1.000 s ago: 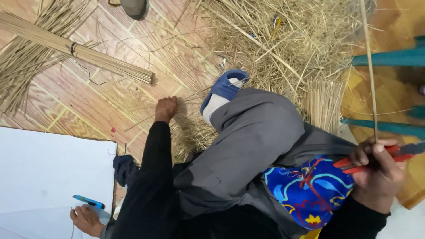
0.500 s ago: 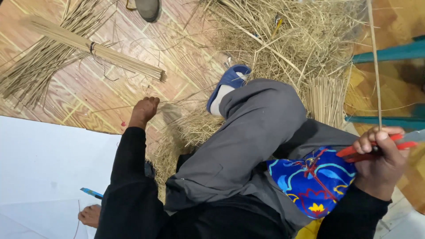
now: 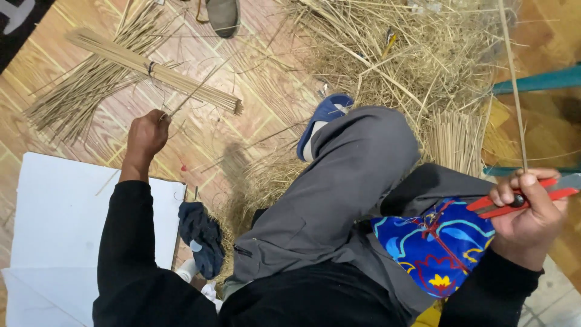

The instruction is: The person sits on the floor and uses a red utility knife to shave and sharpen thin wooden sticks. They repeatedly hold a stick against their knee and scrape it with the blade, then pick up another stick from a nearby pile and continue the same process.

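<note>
My left hand (image 3: 146, 135) reaches out over the wooden floor, its fingers closed on a thin straw stalk (image 3: 196, 88) that slants up to the right. Just beyond it lies a tied bundle of straw stalks (image 3: 158, 71), fanned out at its left end. My right hand (image 3: 525, 219) is at the right edge, gripping red-handled scissors (image 3: 525, 197) and pinching a long straight stalk (image 3: 512, 79) that rises to the top of the view. My grey-trousered leg (image 3: 342, 181) stretches between the hands, ending in a blue shoe (image 3: 325, 112).
A big heap of loose straw (image 3: 411, 60) covers the floor ahead, with a short upright sheaf of cut stalks (image 3: 457, 142) beside my knee. A white sheet (image 3: 57, 230), a dark cloth (image 3: 203, 237), a blue patterned cloth (image 3: 439, 248), a teal bar (image 3: 538, 79) and a grey shoe (image 3: 223, 15) lie around.
My left hand has moved left, from the straw by my knee out to the tied bundle, and now pinches a stalk. My right hand keeps the scissors and long stalk.
</note>
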